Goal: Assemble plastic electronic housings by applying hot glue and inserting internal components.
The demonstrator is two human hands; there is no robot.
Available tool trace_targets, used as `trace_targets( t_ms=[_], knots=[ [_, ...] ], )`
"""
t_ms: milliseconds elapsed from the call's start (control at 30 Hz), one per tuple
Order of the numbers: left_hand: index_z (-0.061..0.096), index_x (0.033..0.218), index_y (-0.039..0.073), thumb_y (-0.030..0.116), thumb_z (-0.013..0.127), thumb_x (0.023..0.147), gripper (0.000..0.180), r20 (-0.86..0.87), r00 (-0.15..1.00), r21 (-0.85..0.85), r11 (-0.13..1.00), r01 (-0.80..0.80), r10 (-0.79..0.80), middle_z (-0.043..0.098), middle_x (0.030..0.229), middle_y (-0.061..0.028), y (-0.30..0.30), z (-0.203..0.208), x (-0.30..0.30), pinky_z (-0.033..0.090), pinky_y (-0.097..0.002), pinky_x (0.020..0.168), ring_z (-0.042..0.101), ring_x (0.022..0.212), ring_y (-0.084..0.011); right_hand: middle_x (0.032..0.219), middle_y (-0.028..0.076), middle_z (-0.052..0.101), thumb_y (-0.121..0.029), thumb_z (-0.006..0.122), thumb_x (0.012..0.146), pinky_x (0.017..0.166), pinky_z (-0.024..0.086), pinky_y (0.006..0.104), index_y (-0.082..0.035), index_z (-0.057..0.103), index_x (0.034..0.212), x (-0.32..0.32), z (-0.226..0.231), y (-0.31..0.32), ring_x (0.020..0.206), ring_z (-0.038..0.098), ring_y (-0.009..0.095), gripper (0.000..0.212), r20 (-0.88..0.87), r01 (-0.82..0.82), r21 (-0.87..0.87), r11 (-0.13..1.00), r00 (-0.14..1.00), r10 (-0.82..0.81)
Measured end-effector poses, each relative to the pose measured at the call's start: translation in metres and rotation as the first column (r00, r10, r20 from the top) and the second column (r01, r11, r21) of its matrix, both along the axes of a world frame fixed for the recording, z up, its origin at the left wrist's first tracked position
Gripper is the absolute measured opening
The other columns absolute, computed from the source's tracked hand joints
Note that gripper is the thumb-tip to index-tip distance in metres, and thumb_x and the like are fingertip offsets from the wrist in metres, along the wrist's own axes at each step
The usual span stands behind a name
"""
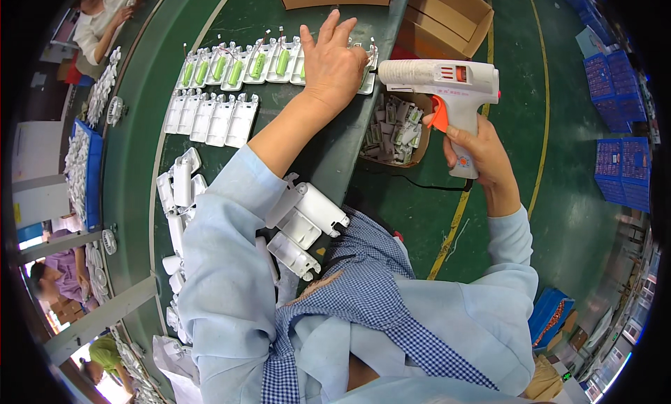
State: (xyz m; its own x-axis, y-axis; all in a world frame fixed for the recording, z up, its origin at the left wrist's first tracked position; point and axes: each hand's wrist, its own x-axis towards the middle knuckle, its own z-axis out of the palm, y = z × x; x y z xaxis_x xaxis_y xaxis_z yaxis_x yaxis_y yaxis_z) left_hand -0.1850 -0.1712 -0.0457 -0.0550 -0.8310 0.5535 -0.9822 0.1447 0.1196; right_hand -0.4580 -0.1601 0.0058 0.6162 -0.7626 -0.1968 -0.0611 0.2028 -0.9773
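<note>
My right hand [484,149] grips a white glue gun [461,79] by its handle, with fingers near the orange trigger. The gun's nozzle points left, towards the right end of a row of white plastic housings. Over that row lies my left hand [332,68], its fingers stretched out and apart; whether the fingertips touch a housing is hidden. Several of these housings hold a green battery cell [282,62] with thin wires and small connectors. Below them stands a second row of white housings [216,121] without cells showing.
Loose white housings [307,215] are heaped by my left forearm. Beyond the bench [332,149] edge sits a carton of small white and green parts [395,131]. An open cardboard box [447,19] stands far right, blue crates [622,170] on the floor. Other people work at the left.
</note>
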Motion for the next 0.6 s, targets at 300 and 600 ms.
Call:
trace_targets(
  t_ms=[300,600],
  knots=[
    [0.074,0.074,0.016,0.018,0.068,0.076,0.007,0.042,0.999,0.026,0.999,-0.023,0.022,0.054,0.134,-0.0114,0.0,0.003,-0.001,0.02,-0.0722,0.103,0.034,0.137,-0.0343,0.11,0.011,0.066,-0.028,0.062,0.087,0.049,0.045,0.0217,0.005,0.052,0.117,0.001,-0.004,0.0,0.052,0.051,0.008,0.045,0.021,0.004,0.017,1.0,1.0,-0.005],
    [0.073,0.088,0.019,0.017,0.072,0.078,0.01,-0.019,0.999,-0.148,0.988,-0.046,0.044,0.057,0.125,-0.0048,0.031,0.04,0.027,0.026,-0.0706,0.097,0.042,0.129,-0.0311,0.074,0.005,0.06,-0.021,0.061,0.09,0.05,0.04,0.0233,0.002,0.057,0.11,0.007,-0.008,-0.007,0.052,0.051,0.009,0.03,0.052,-0.023,0.054,0.998,0.998,0.02]
  ],
)
